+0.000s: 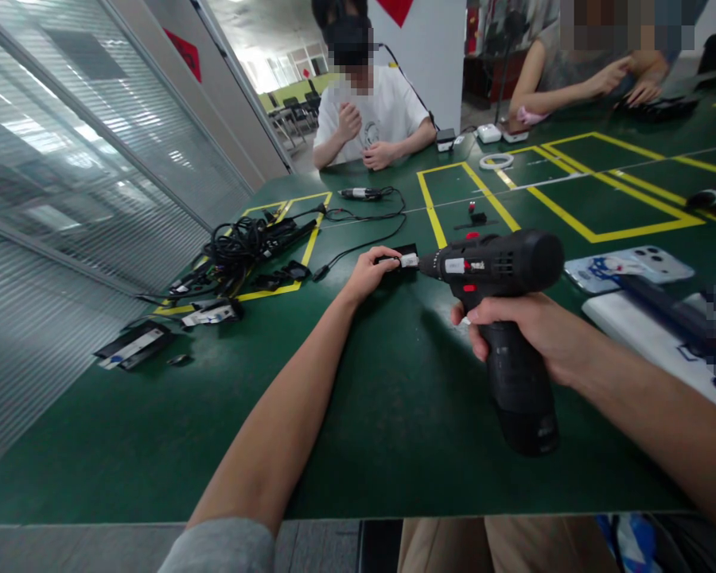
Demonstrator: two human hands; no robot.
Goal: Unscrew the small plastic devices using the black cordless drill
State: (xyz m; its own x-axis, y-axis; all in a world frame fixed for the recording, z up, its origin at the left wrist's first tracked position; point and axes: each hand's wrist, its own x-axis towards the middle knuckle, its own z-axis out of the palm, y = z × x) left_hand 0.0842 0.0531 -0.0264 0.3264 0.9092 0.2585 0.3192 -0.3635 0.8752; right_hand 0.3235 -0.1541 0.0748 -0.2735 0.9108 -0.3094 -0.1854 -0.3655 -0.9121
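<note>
My right hand is wrapped round the handle of a black cordless drill with red buttons. The drill lies level, its chuck pointing left. At its tip is a small black part with a white label. My left hand has its fingers closed on the left side of that black part, holding it against the green table. Whether the drill's bit touches the part cannot be made out.
Left are a tangle of black cables, a black box and small black pieces. Right lie a phone and a white case. Beyond my hands is a thin black tool with a cable. Two people sit across the table.
</note>
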